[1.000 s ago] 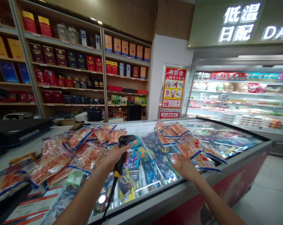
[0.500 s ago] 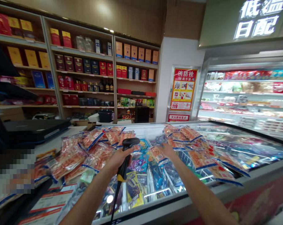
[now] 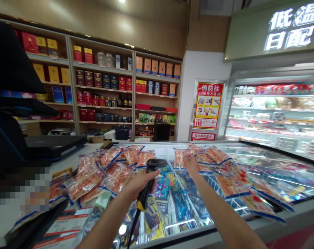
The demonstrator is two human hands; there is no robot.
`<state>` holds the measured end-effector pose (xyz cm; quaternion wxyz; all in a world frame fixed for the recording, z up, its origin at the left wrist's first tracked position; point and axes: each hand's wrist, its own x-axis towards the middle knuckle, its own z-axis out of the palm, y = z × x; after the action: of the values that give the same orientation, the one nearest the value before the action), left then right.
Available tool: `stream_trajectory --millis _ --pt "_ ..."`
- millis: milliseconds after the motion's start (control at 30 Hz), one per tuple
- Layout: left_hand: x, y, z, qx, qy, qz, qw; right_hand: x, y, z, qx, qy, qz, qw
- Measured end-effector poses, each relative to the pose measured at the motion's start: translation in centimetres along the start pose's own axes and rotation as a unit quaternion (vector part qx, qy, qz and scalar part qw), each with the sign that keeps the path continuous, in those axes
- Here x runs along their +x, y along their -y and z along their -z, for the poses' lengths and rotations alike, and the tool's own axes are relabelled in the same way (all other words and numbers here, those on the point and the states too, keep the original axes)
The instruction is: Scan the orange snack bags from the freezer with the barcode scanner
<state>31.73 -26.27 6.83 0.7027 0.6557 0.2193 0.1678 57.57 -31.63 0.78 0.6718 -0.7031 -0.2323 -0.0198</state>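
Observation:
My left hand [image 3: 138, 183] is wrapped round the handle of a black and yellow barcode scanner [image 3: 144, 192], its head uppermost and its cable running down. A little farther off, my right hand [image 3: 190, 163] grips a clear, blue-edged packet of orange-pink food [image 3: 179, 158] by its right side, at the left edge of a pile of similar packets [image 3: 217, 155]. Part of that packet is behind my fingers. Another heap of these packets [image 3: 117, 175] lies to the left of the scanner. Both heaps rest on a glass-topped chest freezer [image 3: 219, 235].
Bagged goods, among them a yellow bag [image 3: 154, 221], show inside the freezer. At the left stand a dark machine [image 3: 55, 145] and printed price sheets [image 3: 65, 221]. Behind are shelves of boxes [image 3: 102, 81], a red wall notice [image 3: 207, 105] and a lit chilled cabinet [image 3: 273, 110].
The packet in my right hand has moved away from me, up to the right-hand pile. My left hand still has the scanner. The view has tilted upward and turned slightly left.

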Motion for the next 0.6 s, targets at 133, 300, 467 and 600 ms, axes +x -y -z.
stream_trajectory --millis 133,300,467,600 --pt "0.0 0.0 -0.5 0.012 0.035 0.0 0.999 0.2 1.1 -0.1 -0.02 -0.019 0.029 0.999" --pt "0.4 0.5 -0.5 0.012 0.052 -0.012 0.999 0.4 1.2 -0.7 -0.006 -0.02 0.034 0.999" --pt "0.6 0.4 -0.2 0.021 0.035 -0.009 0.999 0.8 1.0 -1.3 -0.029 -0.002 0.026 0.999" --pt "1.0 0.4 1.1 0.029 -0.027 -0.015 0.999 0.5 0.1 -2.8 -0.063 0.016 -0.001 0.998"
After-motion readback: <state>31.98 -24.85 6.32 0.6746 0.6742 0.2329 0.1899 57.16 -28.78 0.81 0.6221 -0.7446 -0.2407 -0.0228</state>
